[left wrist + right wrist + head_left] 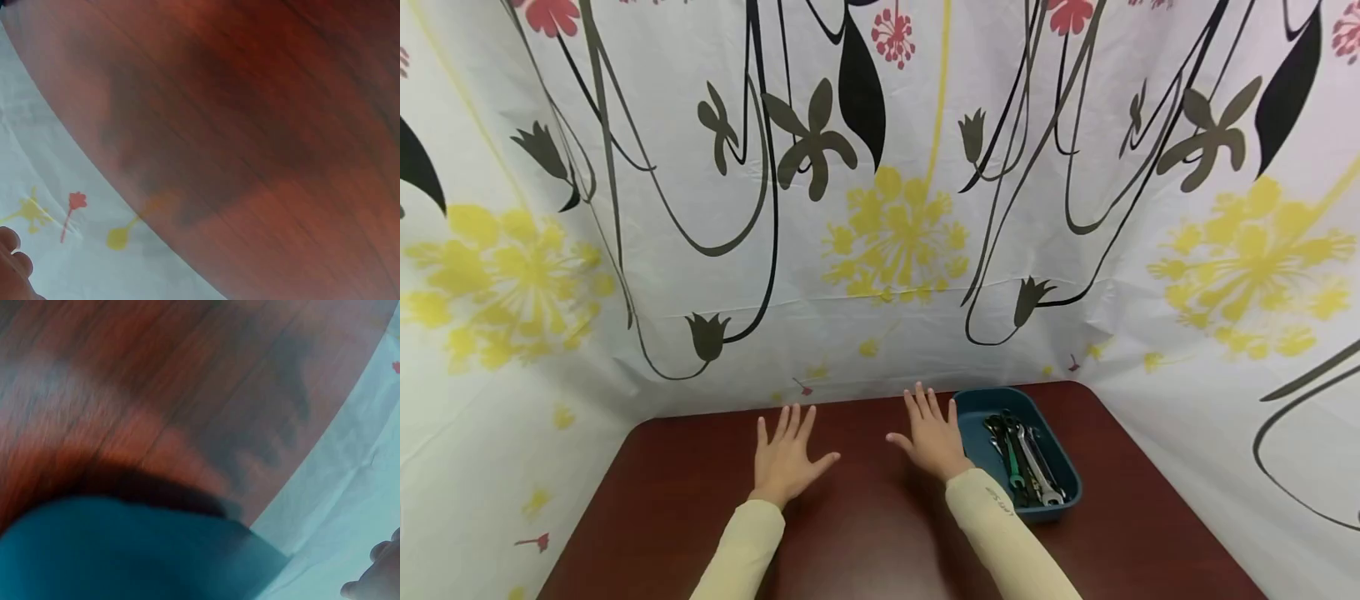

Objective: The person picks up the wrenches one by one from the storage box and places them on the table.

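Observation:
Both hands are held out over a dark red-brown table (861,475), fingers straight and spread, with nothing in them. Toward the back left of the table is the left hand (785,460); its shadow falls on the wood in the left wrist view, where a few of its fingertips (14,259) show at the lower left corner. The right hand (934,437) is beside the left wall of a blue plastic bin (1070,467). Several wrenches (1030,467) lie in that bin, one of them with a green handle. Some right-hand fingertips (378,565) appear in the right wrist view.
A white curtain (880,333) printed with flowers and stems hangs behind the table and along both sides. The bin stands near the table's back right corner. In the right wrist view the blue bin (125,550) looms close at the bottom.

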Motion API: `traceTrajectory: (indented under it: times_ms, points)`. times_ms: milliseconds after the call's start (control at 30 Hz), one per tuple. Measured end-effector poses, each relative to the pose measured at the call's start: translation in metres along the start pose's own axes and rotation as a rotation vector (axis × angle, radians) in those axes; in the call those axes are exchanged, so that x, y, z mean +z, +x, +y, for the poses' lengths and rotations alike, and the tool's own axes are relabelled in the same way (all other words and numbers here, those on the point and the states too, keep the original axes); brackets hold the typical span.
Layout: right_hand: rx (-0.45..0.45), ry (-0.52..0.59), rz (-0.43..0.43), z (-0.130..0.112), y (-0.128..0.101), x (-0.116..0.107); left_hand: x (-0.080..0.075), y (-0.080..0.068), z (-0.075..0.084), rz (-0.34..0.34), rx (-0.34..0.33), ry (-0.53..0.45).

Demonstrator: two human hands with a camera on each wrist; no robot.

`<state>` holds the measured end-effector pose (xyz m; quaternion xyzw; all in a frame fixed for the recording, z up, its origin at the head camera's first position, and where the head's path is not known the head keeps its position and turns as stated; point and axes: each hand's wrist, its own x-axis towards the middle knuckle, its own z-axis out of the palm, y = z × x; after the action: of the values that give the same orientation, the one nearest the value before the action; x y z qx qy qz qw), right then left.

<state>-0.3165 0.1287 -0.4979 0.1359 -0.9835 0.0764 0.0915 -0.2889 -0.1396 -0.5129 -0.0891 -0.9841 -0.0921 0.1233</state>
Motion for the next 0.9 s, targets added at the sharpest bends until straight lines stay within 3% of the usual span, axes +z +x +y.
traceTrajectory:
  times_ms: [467, 900]
  points:
    - [0.036, -0.010, 0.031, 0.035, -0.002, -0.017, -0.003, 0.022, 0.040, 0.014, 0.078, -0.030]
    - [0.092, 0.017, 0.030, 0.073, -0.007, -0.029, 0.001, 0.035, 0.079, -0.026, 0.117, -0.040]
